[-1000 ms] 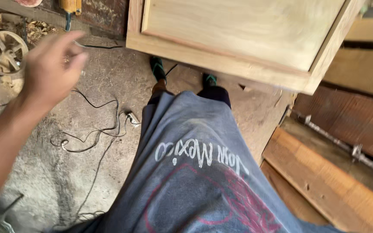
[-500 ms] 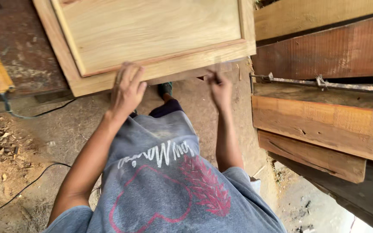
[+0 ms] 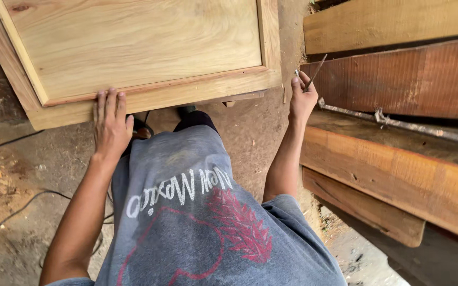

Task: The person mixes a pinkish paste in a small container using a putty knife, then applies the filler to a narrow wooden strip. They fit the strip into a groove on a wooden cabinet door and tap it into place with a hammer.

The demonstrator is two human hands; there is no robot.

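A light wooden framed panel (image 3: 133, 47), like a cabinet door, lies in front of me at the top of the view. My left hand (image 3: 111, 124) rests flat on its near frame rail, fingers together, holding nothing. My right hand (image 3: 302, 98) is off the panel's right corner, beside the stacked planks, with its fingers pinched on a thin dark metal tool (image 3: 315, 71) that points up and away. My grey printed shirt fills the lower middle.
Thick reddish-brown planks (image 3: 398, 169) are stacked at the right, with a long metal bar clamp (image 3: 398, 124) lying along them. The dirt floor (image 3: 22, 190) at the left carries a dark cable (image 3: 17, 209) and wood chips.
My right hand has left the panel's edge and moved right to the planks, now holding the thin tool. My left hand has slid left along the near rail. The view has shifted.
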